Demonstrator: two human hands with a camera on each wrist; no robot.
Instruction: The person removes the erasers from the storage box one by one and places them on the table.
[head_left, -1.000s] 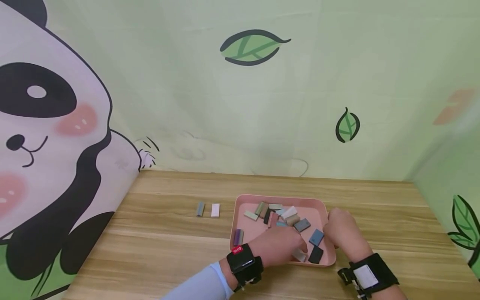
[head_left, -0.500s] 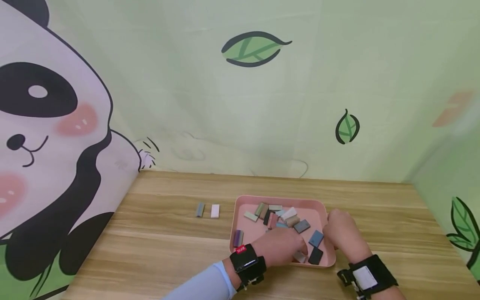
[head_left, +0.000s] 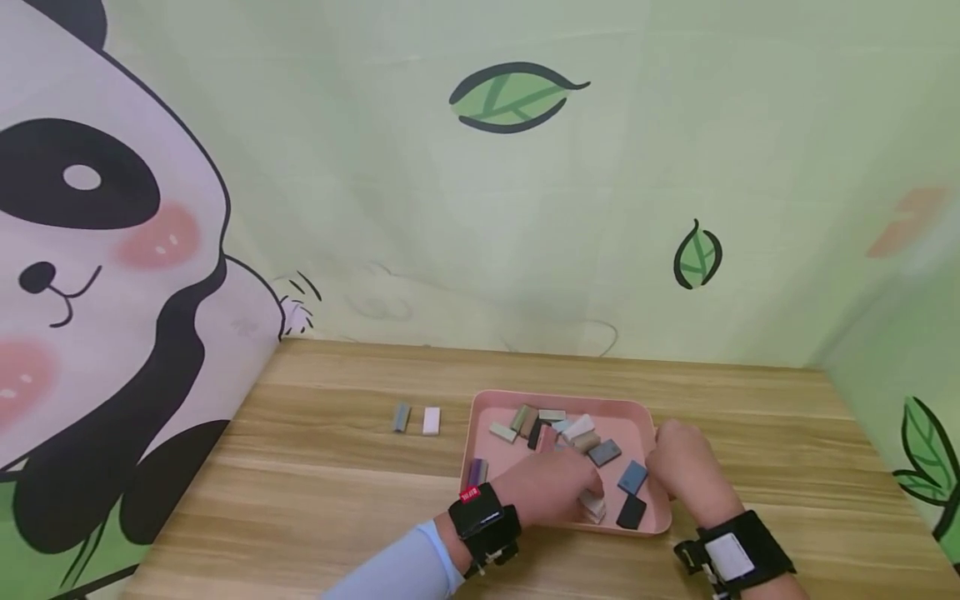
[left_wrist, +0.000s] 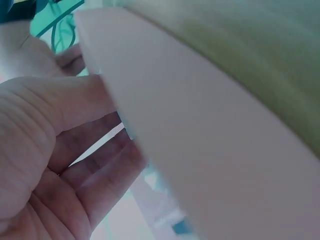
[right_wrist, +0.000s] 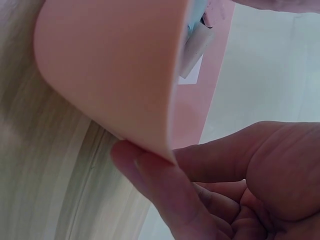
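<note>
Mid-pick: left hand point(head_left: 555, 492) pinching a pale tile point(head_left: 592, 502) near front edge of pink tray point(head_left: 480, 421); right hand point(head_left: 678, 467) clamped on tray's right rim; next, lifting clear, likely

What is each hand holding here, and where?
Right hand grips the pink tray by its right rim. Left hand pinches a pale block inside it.

Matt pink plastic tray point(head_left: 642, 415); smooth matt blocks point(head_left: 603, 452); wood-grain table point(head_left: 330, 467), low sheen
</note>
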